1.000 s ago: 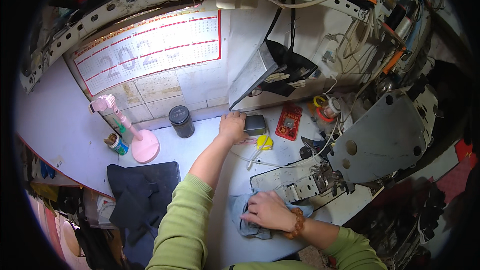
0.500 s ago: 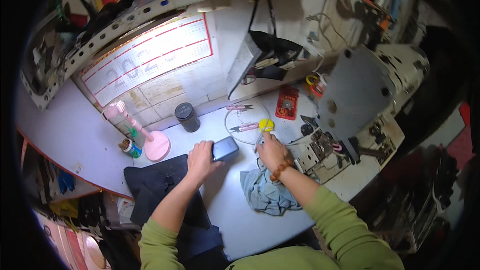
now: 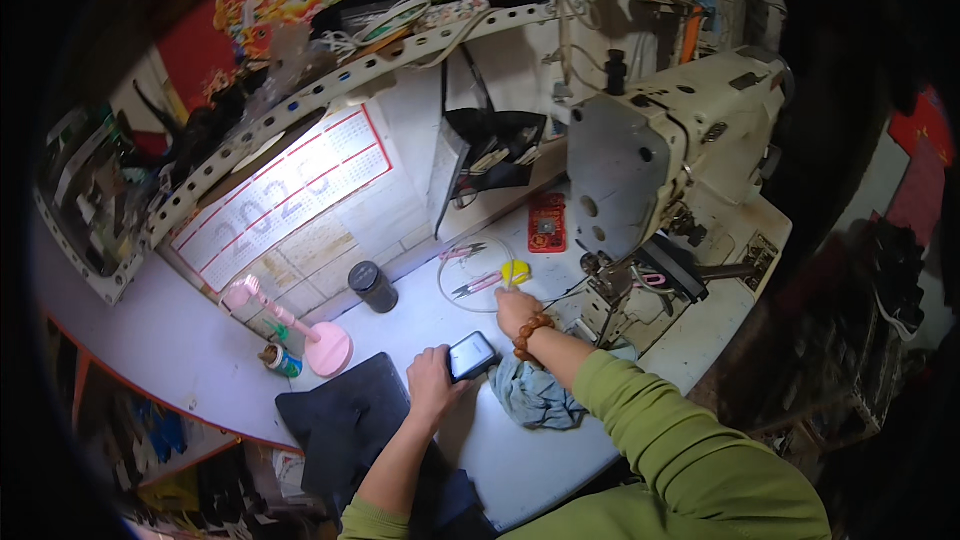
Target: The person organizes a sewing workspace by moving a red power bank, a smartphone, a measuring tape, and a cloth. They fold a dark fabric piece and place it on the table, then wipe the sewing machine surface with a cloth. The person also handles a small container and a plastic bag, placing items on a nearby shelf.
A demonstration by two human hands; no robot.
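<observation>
My left hand (image 3: 432, 390) is wrapped round the side of a dark, rounded box-shaped device (image 3: 472, 353) with a shiny pale-blue face, tilted on the white table. Farther right, my right hand (image 3: 520, 316), with a brown bead bracelet at the wrist, has its fingers drawn together on a looped pale cable (image 3: 446, 292). Its fingertips are partly hidden. A round yellow object (image 3: 515, 273) lies right beyond them. Two pink-handled thread snips, one nearer (image 3: 480, 284) and one farther (image 3: 461, 252), rest in the loop. Below my right wrist lies a crumpled grey-blue cloth (image 3: 538, 395).
A sewing machine (image 3: 625, 170) fills the right side. A pink lamp (image 3: 328, 348), a dark lidded jar (image 3: 373, 286) and black fabric (image 3: 345, 410) are on the left. A red card (image 3: 547, 224) lies at the back under a hanging holder (image 3: 490, 145). A perforated metal rail (image 3: 340, 80) crosses above.
The view has swung, so the scene sits differently in the picture. The device is now closer to the cloth and my right hand, its face turned more upward. My right hand stays by the yellow object.
</observation>
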